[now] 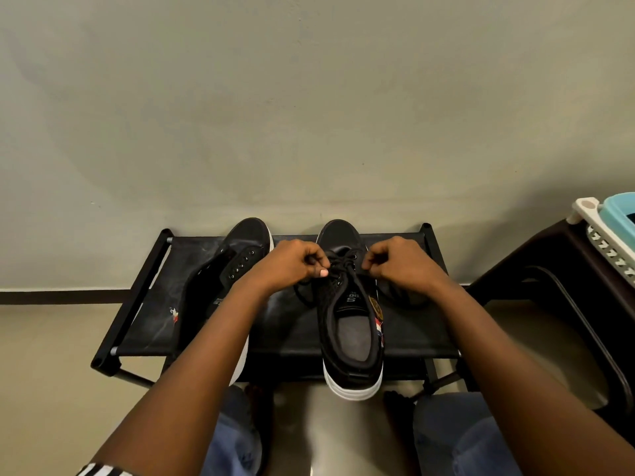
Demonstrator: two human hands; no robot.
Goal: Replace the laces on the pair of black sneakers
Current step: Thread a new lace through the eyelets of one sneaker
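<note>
I see my left hand and right hand each pinching the lace over the right sneaker. The left sneaker lies beside it on the rack.

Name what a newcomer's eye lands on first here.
Centre frame, the left hand and right hand each pinch the black lace on the right sneaker. Beside it on the black rack, the left sneaker shows bare eyelets.
</note>
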